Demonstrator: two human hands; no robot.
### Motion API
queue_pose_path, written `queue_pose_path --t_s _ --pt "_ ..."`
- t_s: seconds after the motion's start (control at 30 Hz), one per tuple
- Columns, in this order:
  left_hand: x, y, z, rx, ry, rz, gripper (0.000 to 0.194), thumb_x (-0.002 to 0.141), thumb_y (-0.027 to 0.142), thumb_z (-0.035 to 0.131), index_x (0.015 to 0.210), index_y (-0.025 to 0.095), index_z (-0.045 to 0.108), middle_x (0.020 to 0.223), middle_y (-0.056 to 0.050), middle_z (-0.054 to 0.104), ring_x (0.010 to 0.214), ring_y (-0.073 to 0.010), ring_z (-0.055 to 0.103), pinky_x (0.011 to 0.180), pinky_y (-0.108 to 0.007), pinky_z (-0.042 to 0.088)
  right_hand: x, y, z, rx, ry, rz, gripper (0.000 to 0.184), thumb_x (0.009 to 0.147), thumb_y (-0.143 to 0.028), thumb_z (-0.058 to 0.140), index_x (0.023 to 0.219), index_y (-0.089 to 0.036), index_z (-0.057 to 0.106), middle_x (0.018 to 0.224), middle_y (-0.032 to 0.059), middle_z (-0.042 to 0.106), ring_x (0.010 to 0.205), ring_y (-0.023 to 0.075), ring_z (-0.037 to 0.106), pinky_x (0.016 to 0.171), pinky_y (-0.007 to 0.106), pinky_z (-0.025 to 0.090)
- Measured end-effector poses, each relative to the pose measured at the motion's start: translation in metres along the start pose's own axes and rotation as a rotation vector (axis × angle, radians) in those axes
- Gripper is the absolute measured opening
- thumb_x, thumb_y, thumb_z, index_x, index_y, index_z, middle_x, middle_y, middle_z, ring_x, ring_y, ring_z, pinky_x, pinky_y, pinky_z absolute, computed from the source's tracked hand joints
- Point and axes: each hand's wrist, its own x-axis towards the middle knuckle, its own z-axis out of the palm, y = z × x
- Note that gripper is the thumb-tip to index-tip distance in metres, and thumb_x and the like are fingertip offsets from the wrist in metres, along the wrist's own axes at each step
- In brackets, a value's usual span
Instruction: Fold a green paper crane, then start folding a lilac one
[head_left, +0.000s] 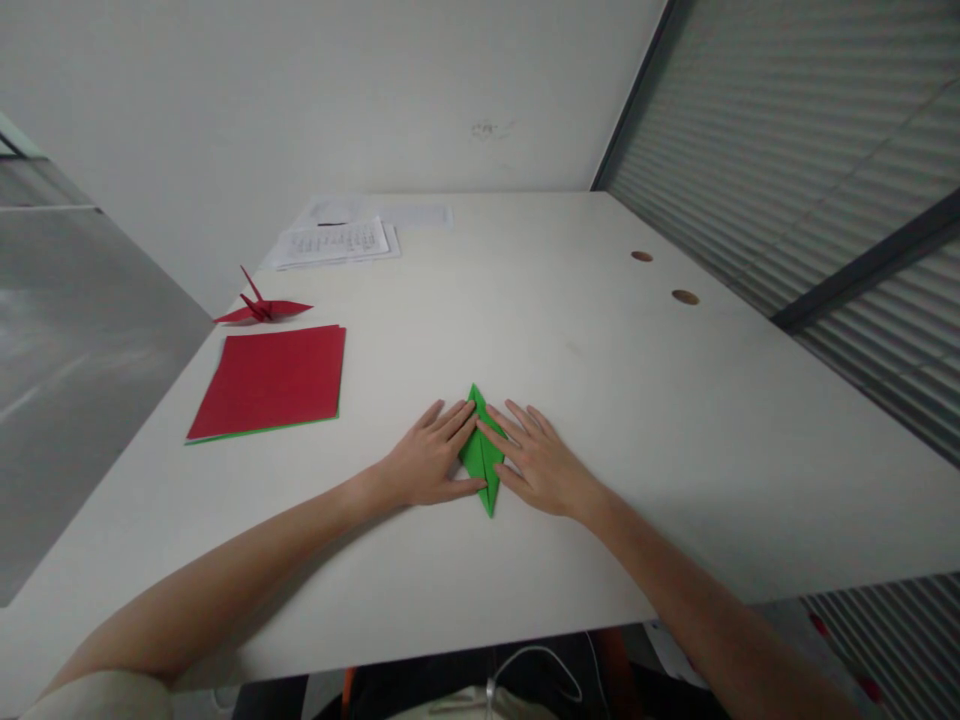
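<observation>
A narrow green folded paper (pixel 480 456), diamond-shaped, lies flat on the white table (pixel 600 400) in front of me. My left hand (pixel 431 460) rests flat on its left side, fingers stretched out over the fold. My right hand (pixel 536 460) lies flat on its right side, fingers pressing the paper's edge. Both hands press down on the paper rather than grip it.
A stack of red paper squares (pixel 271 380) with a green sheet beneath lies to the left. A red paper crane (pixel 262 306) stands behind it. Printed white sheets (pixel 337 240) lie at the far edge. Two round holes (pixel 684 297) mark the table's right side.
</observation>
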Motion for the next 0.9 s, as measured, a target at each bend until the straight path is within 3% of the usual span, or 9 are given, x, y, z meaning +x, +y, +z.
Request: queue_pose_path --t_s 0.13,0.37,0.57,0.9 --pt "0.000 0.002 0.002 0.016 -0.012 -0.022 0.094 0.084 0.070 0.048 0.150 0.007 0.026 0.155 -0.023 0.027 0.146 -0.0323 0.024 0.119 -0.053 0.014 0.000 -0.002 0.000 0.008 0.000 -0.002 0.060 0.094 -0.041 0.043 0.150 -0.021 0.032 0.159 0.0071 0.028 0.147 0.0341 0.019 0.117 0.058 0.021" --pt "-0.001 0.009 0.005 0.038 0.006 -0.041 0.090 0.086 0.067 0.045 0.150 0.007 0.025 0.155 -0.024 0.025 0.147 -0.0338 0.020 0.119 -0.055 0.010 0.001 -0.005 0.003 0.022 0.009 0.005 0.063 0.093 -0.038 0.042 0.152 -0.020 0.029 0.158 0.0067 0.029 0.147 0.0332 0.018 0.117 0.058 0.021" --pt "-0.001 0.019 0.011 0.057 0.013 -0.075 0.108 0.079 0.081 0.040 0.149 0.000 0.023 0.154 -0.029 0.022 0.146 -0.0398 0.019 0.117 -0.059 0.009 0.001 -0.006 0.001 0.024 -0.025 0.015 0.062 0.093 -0.037 0.042 0.151 -0.018 0.030 0.158 0.0061 0.029 0.146 0.0350 0.020 0.117 0.058 0.021" --pt "0.000 0.018 0.011 0.066 0.012 -0.091 0.112 0.075 0.083 0.043 0.149 0.000 0.026 0.154 -0.028 0.023 0.145 -0.0398 0.021 0.117 -0.058 0.010 0.002 -0.005 0.002 0.015 -0.036 0.010 0.062 0.094 -0.037 0.040 0.151 -0.017 0.030 0.159 0.0050 0.027 0.146 0.0345 0.020 0.117 0.057 0.021"
